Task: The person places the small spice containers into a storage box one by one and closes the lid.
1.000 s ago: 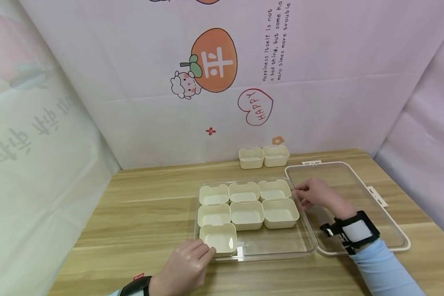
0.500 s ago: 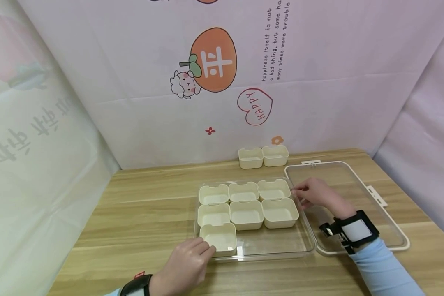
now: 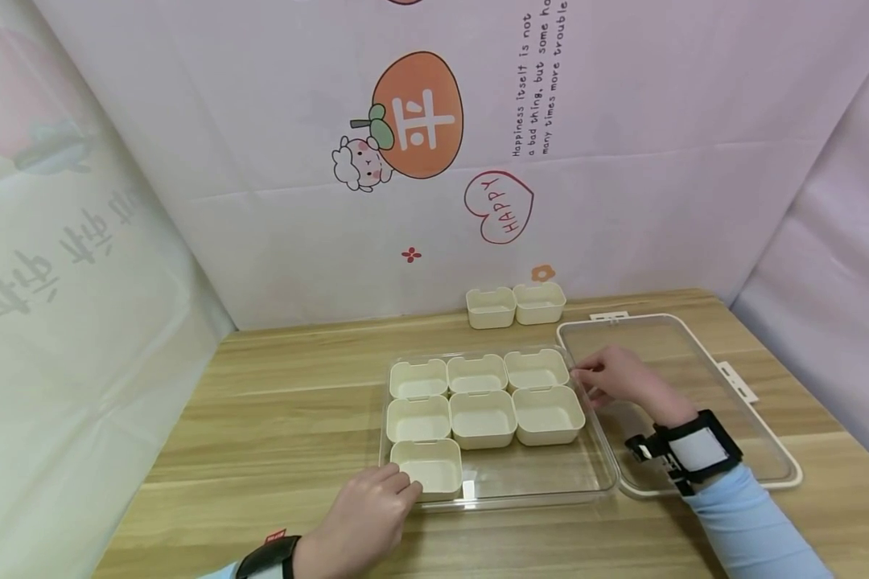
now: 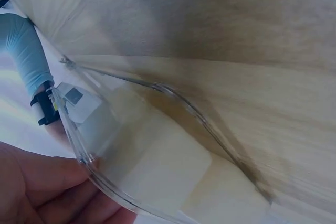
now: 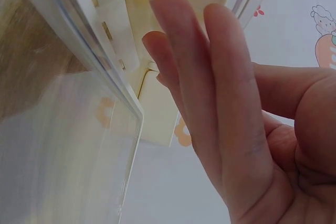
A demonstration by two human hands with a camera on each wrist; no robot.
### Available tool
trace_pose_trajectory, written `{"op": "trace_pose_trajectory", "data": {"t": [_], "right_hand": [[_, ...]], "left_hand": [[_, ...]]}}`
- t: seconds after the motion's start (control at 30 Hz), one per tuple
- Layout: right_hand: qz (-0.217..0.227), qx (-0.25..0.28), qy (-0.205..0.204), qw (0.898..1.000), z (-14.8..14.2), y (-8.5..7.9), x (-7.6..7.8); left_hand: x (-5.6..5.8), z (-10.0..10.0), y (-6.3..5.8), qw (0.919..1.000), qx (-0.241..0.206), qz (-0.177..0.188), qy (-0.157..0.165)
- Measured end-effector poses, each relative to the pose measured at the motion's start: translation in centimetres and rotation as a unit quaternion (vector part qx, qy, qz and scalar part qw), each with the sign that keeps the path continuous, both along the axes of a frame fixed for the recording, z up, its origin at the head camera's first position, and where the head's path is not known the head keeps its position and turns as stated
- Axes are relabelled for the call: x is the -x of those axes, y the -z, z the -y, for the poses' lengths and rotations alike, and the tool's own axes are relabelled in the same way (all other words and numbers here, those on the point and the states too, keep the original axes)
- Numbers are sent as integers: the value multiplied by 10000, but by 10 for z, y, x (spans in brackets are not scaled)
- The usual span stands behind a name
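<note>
In the head view a clear tray holds several cream storage boxes, two full rows and one box alone in the near left corner. My left hand is at that corner, its fingers curled over the tray's rim and pinching the near left edge of the lone box. In the left wrist view the thumb lies by the tray's rim, and the fingertips are hidden behind it. My right hand rests by the tray's right wall; in the right wrist view its fingers are mostly straight, with nothing visibly gripped.
Two more cream boxes stand behind the tray near the cloth backdrop. To the right, partly under my right forearm, lies a clear lid with a white frame and clips. All of it is on a wooden table.
The lone box in the near left corner has tilted slightly and lost its highlight under my left fingers. Both hands stay in nearly the same places.
</note>
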State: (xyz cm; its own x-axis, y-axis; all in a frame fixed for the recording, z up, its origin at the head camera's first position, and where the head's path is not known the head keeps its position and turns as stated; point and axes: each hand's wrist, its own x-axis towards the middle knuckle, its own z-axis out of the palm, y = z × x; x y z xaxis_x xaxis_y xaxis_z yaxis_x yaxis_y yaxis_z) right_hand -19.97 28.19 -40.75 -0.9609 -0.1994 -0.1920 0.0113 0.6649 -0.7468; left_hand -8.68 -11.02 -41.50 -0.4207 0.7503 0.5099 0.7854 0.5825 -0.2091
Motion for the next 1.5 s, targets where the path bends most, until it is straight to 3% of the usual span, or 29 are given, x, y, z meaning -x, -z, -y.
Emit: {"op": "trace_pose_trajectory", "data": {"t": [0.33,0.5,0.93,1.5], "right_hand": [[-54,17,-20,10000,0,1,-1],[-45,21,-9,10000,0,0,-1],[12,53,5,10000,1,-4,-2],[26,87,29,10000,1,-2,-2]], "left_hand": [[-2,-3,-8,9946,548,752,-464],[-3,-3,-13,9905,775,949,-628],[-3,-3,-14,9901,855,860,-701],[-4,-3,-17,9862,1084,1045,-694]]}}
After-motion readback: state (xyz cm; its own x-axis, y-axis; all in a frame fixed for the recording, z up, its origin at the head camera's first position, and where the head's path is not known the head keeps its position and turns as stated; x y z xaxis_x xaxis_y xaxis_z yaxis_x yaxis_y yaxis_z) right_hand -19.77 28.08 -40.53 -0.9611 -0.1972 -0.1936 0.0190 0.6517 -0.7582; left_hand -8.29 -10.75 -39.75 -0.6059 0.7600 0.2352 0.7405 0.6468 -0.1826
